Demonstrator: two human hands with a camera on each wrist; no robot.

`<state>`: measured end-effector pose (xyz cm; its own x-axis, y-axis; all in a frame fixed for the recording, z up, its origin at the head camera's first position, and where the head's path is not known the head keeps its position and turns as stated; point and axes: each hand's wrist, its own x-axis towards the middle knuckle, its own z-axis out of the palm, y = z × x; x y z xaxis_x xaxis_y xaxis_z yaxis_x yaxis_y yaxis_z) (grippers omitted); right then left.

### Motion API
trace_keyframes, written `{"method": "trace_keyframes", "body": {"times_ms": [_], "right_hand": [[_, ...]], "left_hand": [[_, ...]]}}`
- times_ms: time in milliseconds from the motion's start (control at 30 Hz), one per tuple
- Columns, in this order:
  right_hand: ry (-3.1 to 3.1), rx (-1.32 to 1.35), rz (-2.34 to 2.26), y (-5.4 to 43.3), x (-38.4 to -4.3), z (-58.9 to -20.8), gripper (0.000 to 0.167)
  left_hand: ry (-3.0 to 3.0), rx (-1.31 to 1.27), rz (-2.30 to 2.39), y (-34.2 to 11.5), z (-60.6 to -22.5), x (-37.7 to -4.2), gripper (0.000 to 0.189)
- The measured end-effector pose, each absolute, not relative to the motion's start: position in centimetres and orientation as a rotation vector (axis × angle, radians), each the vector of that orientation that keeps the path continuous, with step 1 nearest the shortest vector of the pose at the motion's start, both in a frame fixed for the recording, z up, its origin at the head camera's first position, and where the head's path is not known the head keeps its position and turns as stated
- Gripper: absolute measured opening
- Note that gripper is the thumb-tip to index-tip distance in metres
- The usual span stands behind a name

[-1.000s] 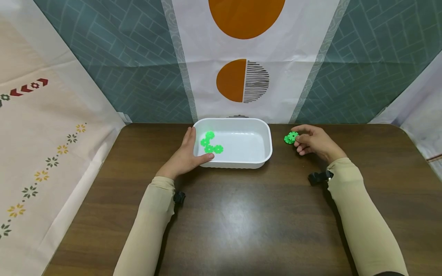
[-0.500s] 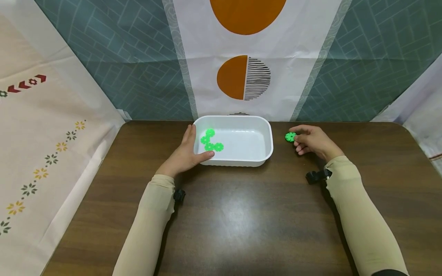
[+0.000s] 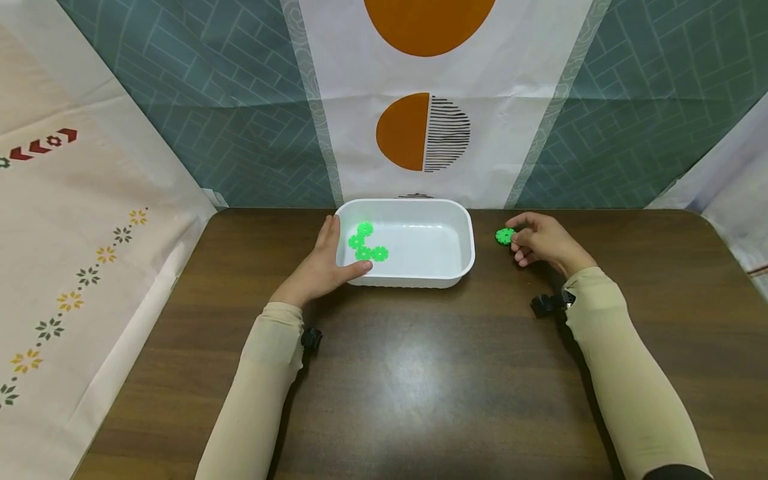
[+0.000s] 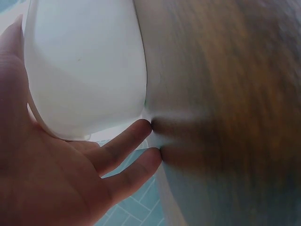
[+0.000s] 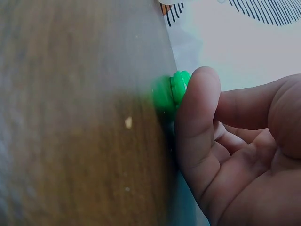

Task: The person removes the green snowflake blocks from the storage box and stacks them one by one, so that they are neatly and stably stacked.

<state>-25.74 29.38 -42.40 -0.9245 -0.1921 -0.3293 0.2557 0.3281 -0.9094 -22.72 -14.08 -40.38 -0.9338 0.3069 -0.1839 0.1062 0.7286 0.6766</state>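
A white rectangular tray [image 3: 429, 243] stands at the table's back edge. Inside its left end lie several bright green flower-shaped discs [image 3: 363, 253]. My left hand [image 3: 321, 263] rests against the tray's left end, its thumb along the front rim and its fingers straight down the outer side. Two fingertips [image 4: 143, 126] of it reach the table in the left wrist view. Right of the tray, my right hand [image 3: 546, 243] has curled fingers and pinches a green flower-shaped disc [image 3: 505, 237] low at the table. Its thumb partly hides the disc [image 5: 179, 87] in the right wrist view.
Brown wooden table [image 3: 408, 373] extends in front of the tray and under both forearms. A patterned cloth [image 3: 240, 133] hangs directly behind the table. Another cloth [image 3: 72, 267] drapes along the left side.
At the right hand, two offset green discs showed one second ago; now they show as one outline. The left hand and tray stay put, while the head view has tilted slightly.
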Motion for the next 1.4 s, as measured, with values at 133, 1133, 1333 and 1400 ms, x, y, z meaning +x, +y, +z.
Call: {"method": "trace_keyframes", "body": {"times_ms": [133,1133,1333,1400], "right_hand": [[2.209,0.071,-1.634,29.36,-25.89,-42.44,0.044],[2.263,0.075,-1.582,29.17,-26.05,-42.35,0.04],[2.27,0.094,-1.571,29.1,-25.97,-42.25,0.041],[2.275,0.099,-1.572,29.08,-25.96,-42.25,0.04]], "left_hand": [[2.651,0.325,1.008,-14.09,-40.41,-22.71,0.122],[2.661,0.338,0.995,-14.06,-40.42,-22.8,0.122],[2.655,0.338,1.007,-14.07,-40.46,-22.78,0.122],[2.659,0.339,1.004,-14.06,-40.48,-22.79,0.122]]}}
